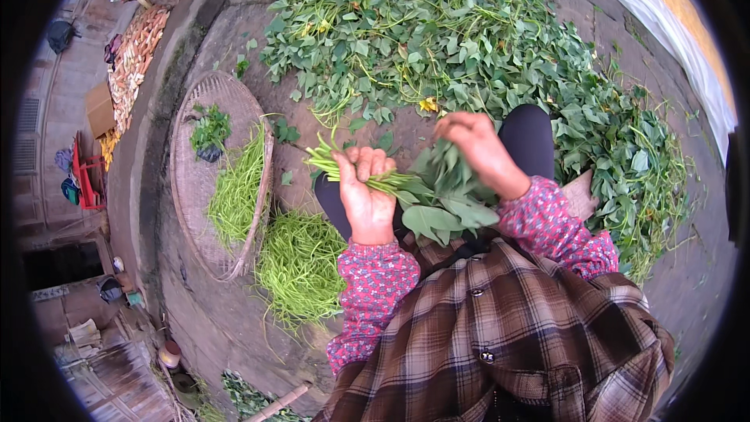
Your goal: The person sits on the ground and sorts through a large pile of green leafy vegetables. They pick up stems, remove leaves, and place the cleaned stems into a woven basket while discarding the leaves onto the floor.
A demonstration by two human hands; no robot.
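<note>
A bunch of pale green leaf stems (pixel 394 180) is gripped in my left hand (pixel 369 191), its cut ends pointing left and its broad dark green leaves (pixel 441 219) spreading right over my lap. Curled at the leafy end, my right hand (pixel 478 152) is closed on some of the leaves, which hang blurred below the fingers. Left of my knee lies a heap of stripped light green stems (pixel 301 266). Beside it, a shallow oval woven basket (pixel 187 211) holds more stems (pixel 238 187) and a small dark-tied bunch of greens (pixel 209 131).
A large pile of leafy vines (pixel 437 39) covers the ground ahead and curves round to my right. At the left, past a low concrete ledge (pixel 141 156), are corn cobs (pixel 141 59), a cardboard box (pixel 99 109) and a red stool (pixel 87 176). White sheeting (pixel 664 23) edges the far right.
</note>
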